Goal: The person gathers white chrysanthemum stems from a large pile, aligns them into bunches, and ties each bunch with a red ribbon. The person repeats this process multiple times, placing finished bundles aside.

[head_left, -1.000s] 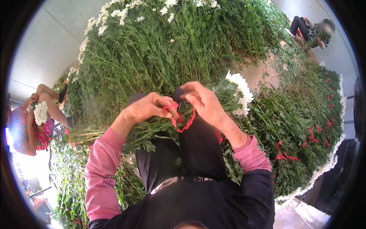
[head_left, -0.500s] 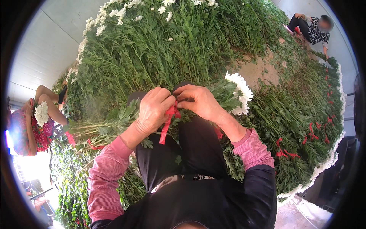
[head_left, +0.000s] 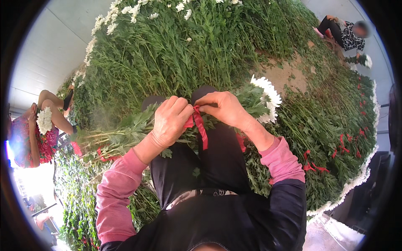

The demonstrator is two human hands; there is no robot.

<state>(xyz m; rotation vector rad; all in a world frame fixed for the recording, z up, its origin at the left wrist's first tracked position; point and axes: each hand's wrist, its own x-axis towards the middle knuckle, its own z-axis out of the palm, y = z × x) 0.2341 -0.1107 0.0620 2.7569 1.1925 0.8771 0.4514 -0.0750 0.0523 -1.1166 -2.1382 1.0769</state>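
A bunch of white chrysanthemums (head_left: 269, 98) lies across my knees, its blooms to the right and its leafy stems pointing left. Around its middle goes a red ribbon (head_left: 202, 130), one strip of which hangs down between my thighs. My left hand (head_left: 171, 119) is closed, fingers curled, with red ribbon showing beside its fingertips. On the other side, my right hand (head_left: 224, 109) pinches the ribbon between thumb and fingers, close to the left one. The hands partly cover the tied part, so I cannot tell how the knot is formed.
Long green chrysanthemum stems (head_left: 167, 58) are heaped in front of me. Bunches with red ribbons (head_left: 312, 165) lie to the right, edged by white blooms (head_left: 347, 190). A person (head_left: 351, 35) sits at far right, another (head_left: 37, 134) at left holding white flowers. Bare ground (head_left: 289, 75) shows ahead.
My hands have drawn slightly apart at the ribbon, and its hanging strip has shifted right. The bunch has moved a little right. The far-right person now holds up a white-flowered bunch.
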